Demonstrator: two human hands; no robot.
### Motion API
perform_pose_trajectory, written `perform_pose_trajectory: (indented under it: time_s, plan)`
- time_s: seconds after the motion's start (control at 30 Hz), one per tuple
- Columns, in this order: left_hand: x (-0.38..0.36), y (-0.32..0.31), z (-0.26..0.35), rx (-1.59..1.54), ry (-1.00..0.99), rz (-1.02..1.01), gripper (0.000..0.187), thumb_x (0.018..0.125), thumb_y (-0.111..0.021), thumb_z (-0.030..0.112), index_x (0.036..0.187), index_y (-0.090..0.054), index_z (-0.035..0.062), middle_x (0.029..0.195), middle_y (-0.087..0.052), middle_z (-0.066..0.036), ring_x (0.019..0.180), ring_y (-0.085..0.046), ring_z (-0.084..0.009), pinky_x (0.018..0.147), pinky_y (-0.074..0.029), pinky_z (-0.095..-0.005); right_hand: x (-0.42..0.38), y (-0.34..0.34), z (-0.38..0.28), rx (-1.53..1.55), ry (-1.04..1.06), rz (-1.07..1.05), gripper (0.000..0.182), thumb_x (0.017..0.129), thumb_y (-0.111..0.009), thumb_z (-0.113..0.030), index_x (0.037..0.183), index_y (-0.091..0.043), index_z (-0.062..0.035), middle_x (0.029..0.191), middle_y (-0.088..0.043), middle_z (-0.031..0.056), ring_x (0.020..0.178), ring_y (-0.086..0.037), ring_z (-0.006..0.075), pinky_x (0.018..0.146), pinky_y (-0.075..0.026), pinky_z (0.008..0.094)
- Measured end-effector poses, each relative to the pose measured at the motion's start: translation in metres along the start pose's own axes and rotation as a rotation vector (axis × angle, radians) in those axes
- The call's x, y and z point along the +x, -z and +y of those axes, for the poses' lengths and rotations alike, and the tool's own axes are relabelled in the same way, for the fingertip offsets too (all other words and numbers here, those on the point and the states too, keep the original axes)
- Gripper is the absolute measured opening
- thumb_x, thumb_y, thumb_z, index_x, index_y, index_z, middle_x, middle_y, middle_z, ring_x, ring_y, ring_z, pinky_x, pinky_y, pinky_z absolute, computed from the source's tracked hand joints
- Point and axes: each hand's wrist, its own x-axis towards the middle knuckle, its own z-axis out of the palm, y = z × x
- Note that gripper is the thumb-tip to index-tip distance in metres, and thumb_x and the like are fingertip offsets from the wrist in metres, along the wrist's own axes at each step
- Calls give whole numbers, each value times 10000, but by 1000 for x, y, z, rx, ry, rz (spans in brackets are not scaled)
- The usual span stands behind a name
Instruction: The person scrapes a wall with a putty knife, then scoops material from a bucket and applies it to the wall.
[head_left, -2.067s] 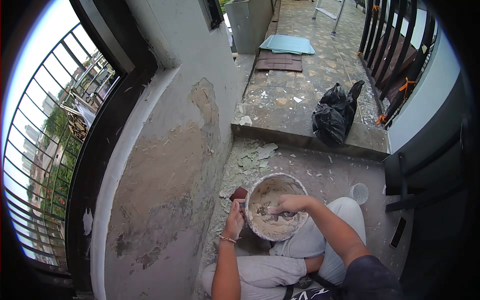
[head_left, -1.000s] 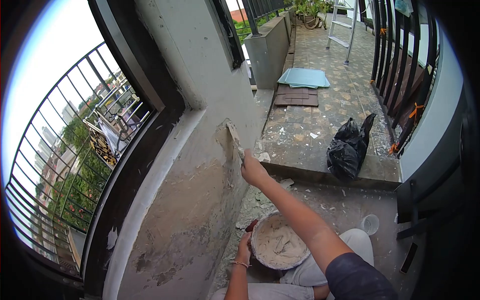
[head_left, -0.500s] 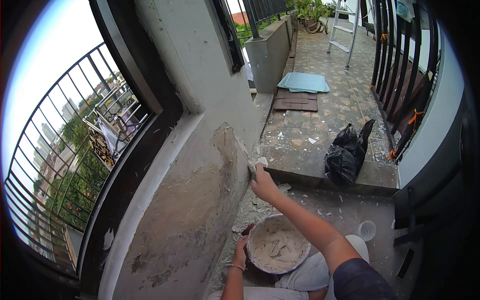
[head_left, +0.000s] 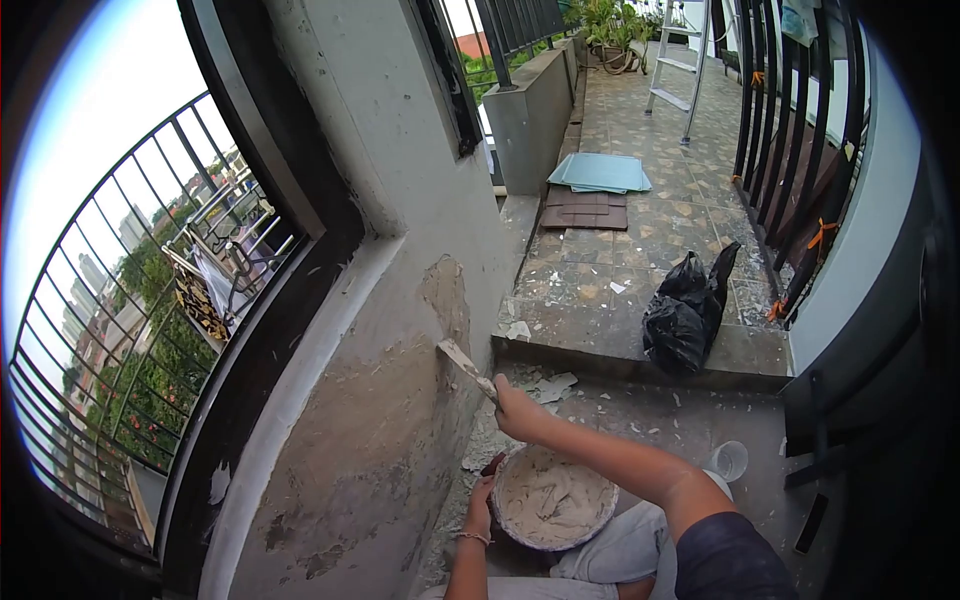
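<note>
We see the right hand [head_left: 517,408] closed in a fist around the handle of a putty knife [head_left: 466,366], whose plaster-smeared blade slants up and to the left with its far edge laid against the wall [head_left: 390,400], just below a patch of fresh, lighter filler [head_left: 446,298]. The wall around it is rough and mottled, with bare brownish areas where the paint is gone. The left hand [head_left: 480,505] grips the near-left rim of a round bucket [head_left: 553,500], fingers curled over the edge, a thin bracelet [head_left: 463,537] at the wrist; the bucket sits low in front of us by the raised knee in light trousers [head_left: 625,545] and holds pale, wet filler scraped into ridges. Flakes of old paint litter the floor between the bucket and a concrete step [head_left: 600,352]. On the tiled level above the step lies a tied black bag [head_left: 682,310], and farther off a stack of flat sheets [head_left: 598,172] and the legs of a ladder [head_left: 680,60]. A small clear cup [head_left: 729,460] stands on the floor to the right of the knee. To the left, dark window bars [head_left: 120,300] open onto trees and distant buildings
</note>
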Motion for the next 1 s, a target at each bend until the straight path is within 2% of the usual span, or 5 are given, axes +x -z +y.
perform_pose_trajectory:
  time_s: [0.2,0.4,0.5,0.7,1.0]
  plan:
    - [4,5,-6,20,-6,-3,293,879,-517,273,1081,-557,65,989,-598,-47,941,-551,-175,861,-417,-306,45,26,-15,122,-31,455,430,739,-490,-13,1108,-297,94,850,-549,374,871,-537,524,796,-425,539]
    - [11,9,-10,95,4,42,293,871,-530,299,1058,-569,76,956,-602,-37,918,-551,-164,854,-411,-296,87,20,-37,33,-48,373,477,751,-481,-34,1175,-287,71,888,-549,375,922,-527,521,809,-410,526]
    - [6,2,-5,76,24,22,298,864,-541,314,1046,-574,80,948,-604,-36,911,-549,-162,851,-409,-294,59,7,-40,135,-84,217,409,745,-468,-29,1113,-307,45,882,-543,377,930,-525,515,804,-397,534]
    - [-6,-4,9,95,23,21,318,860,-549,334,1042,-574,73,941,-603,-41,906,-545,-157,849,-406,-292,-12,30,-30,-6,-72,-74,327,733,-484,-37,1035,-376,27,882,-559,355,911,-543,497,776,-415,519]
    - [-5,-2,6,88,-12,-15,347,862,-550,346,1065,-572,65,948,-610,-50,901,-555,-163,837,-404,-294,63,120,-42,32,-105,218,377,718,-461,-43,1086,-438,37,906,-567,340,948,-539,478,805,-418,486]
